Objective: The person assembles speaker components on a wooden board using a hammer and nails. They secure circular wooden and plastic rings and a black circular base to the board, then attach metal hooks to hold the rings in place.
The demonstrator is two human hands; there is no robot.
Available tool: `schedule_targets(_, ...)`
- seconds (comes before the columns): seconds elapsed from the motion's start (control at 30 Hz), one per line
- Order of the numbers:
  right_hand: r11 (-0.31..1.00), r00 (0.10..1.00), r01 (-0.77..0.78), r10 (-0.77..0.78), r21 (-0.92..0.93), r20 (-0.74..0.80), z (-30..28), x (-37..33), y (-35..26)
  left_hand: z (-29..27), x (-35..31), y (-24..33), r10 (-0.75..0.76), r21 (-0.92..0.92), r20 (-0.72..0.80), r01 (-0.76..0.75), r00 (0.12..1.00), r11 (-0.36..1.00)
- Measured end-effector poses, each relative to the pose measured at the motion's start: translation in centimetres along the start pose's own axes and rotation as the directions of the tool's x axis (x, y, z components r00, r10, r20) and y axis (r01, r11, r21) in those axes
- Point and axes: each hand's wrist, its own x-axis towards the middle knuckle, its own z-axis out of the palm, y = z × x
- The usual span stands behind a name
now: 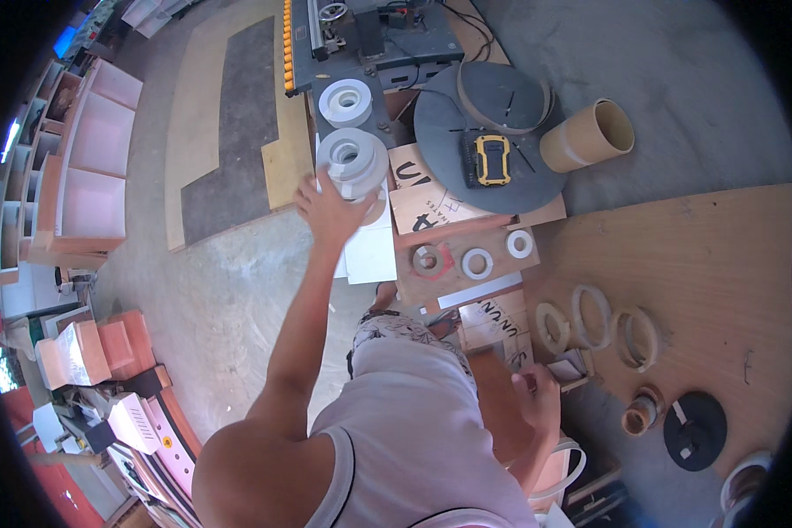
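Head view: your left hand is up at the stack of white rolls, thumb and fingers spread wide along its near edge, though I can't tell how firm the contact is. That stack is right in front of you, with a single white roll just beyond it on the grey worktop and a white panel sticking out on your side. Your right hand is way lower, down by your right hip, fingers loosely curled, and honestly I can't tell whether it's got anything in it. Right of the stack you've got a big dark disc with a black-and-yellow device lying on it and a cardboard tube tipped over at its right edge. Closer to you, three small rings sit in a loose row on a brown board. Farther right, tan hoops lie near each other on a big wooden sheet.
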Motion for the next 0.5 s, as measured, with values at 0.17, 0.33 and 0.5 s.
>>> schedule_targets(0.17, 0.996, 0.998, 0.002, -0.007, 0.085, 0.060, 2.3, 4.7, -9.6, 3.3, 11.2, 0.3, -0.144, 0.168, 0.476, 0.072, 0.867, 0.983)
schedule_targets(0.33, 0.986, 0.994, 0.027, -0.044, 0.163, 0.103, 7.2, 7.1, -14.0, 6.5, 12.9, 0.8, -0.151, 0.241, 0.645, -0.012, 0.749, 0.971)
schedule_targets(0.5, 0.926, 0.982, 0.070, -0.130, 0.372, 0.138, 18.5, 13.8, -12.2, 6.6, 13.1, -2.8, 0.043, 0.160, 0.653, -0.194, 0.756, 0.968)
